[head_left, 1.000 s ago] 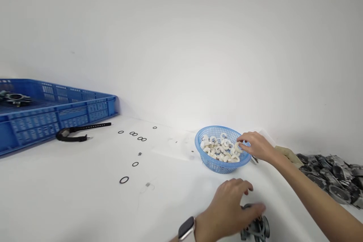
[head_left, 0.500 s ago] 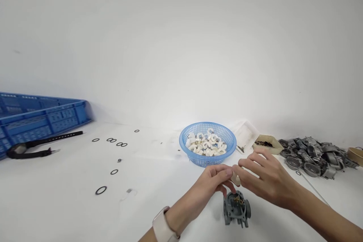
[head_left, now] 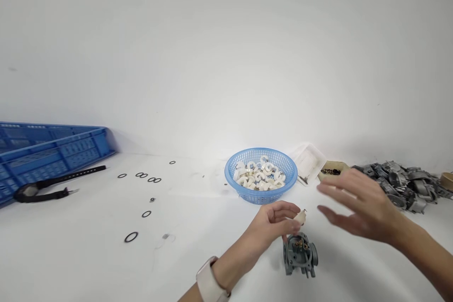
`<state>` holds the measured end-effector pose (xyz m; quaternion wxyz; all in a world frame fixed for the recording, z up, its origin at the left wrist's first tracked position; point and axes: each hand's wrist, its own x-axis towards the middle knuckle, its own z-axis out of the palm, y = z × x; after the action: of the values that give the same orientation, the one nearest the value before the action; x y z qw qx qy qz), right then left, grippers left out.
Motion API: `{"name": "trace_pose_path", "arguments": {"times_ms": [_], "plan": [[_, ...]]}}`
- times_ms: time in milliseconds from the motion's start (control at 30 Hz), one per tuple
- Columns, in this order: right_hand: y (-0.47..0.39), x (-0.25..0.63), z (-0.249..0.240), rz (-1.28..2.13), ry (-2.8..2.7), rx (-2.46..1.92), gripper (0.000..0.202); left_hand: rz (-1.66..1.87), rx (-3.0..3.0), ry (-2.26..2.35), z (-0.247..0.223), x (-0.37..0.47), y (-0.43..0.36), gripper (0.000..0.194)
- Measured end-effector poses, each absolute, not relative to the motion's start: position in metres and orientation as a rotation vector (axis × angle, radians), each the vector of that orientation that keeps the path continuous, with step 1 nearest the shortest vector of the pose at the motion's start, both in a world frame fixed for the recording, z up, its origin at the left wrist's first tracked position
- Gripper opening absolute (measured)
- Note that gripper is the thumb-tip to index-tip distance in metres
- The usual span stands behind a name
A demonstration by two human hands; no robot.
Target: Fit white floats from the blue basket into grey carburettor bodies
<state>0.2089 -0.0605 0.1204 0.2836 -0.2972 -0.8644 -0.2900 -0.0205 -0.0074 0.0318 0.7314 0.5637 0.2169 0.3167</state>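
Observation:
Between the thumb and fingers of my left hand (head_left: 274,224) is a white carburetor float (head_left: 300,217), with a small metal bit sticking up at its end. Just below it on the table stands a grey metal carburetor body (head_left: 300,255), its open side up and brass parts showing inside. My right hand (head_left: 364,207) hovers to the right of the float, fingers spread and nothing in them. Behind my hands, a blue round basket (head_left: 233,183) holds several more white floats (head_left: 260,177).
At the back right are a white tray (head_left: 313,158) with thin pins, a cream box (head_left: 323,175) of small dark parts, and a heap of grey metal parts (head_left: 406,181). Black rings (head_left: 131,237), a watch (head_left: 28,191) and a blue crate (head_left: 63,151) lie to the left.
My right hand has come away from the float and moved right, toward the small boxes. The float stays in my left hand, now tilted upward above the carburetor body.

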Motion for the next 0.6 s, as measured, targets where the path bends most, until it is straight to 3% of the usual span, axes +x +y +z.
{"name": "trace_pose_path", "arguments": {"times_ms": [133,233,367,600], "plan": [[-0.055,0.235,0.114,-0.258,-2.156,-1.149,0.012,0.739,1.470,0.538,0.033,-0.022,-0.008,0.046],[-0.052,0.242,0.090,0.358,-2.166,-1.426,0.021,0.757,1.595,0.562,0.036,-0.024,-0.010,0.045],[-0.046,0.239,0.043,1.068,-1.955,-1.354,0.027,0.697,1.663,0.630,0.039,-0.028,-0.009,0.042],[-0.046,0.222,-0.001,1.559,-1.612,-1.145,0.028,0.661,1.702,0.663,0.037,-0.026,-0.006,0.034]]}}
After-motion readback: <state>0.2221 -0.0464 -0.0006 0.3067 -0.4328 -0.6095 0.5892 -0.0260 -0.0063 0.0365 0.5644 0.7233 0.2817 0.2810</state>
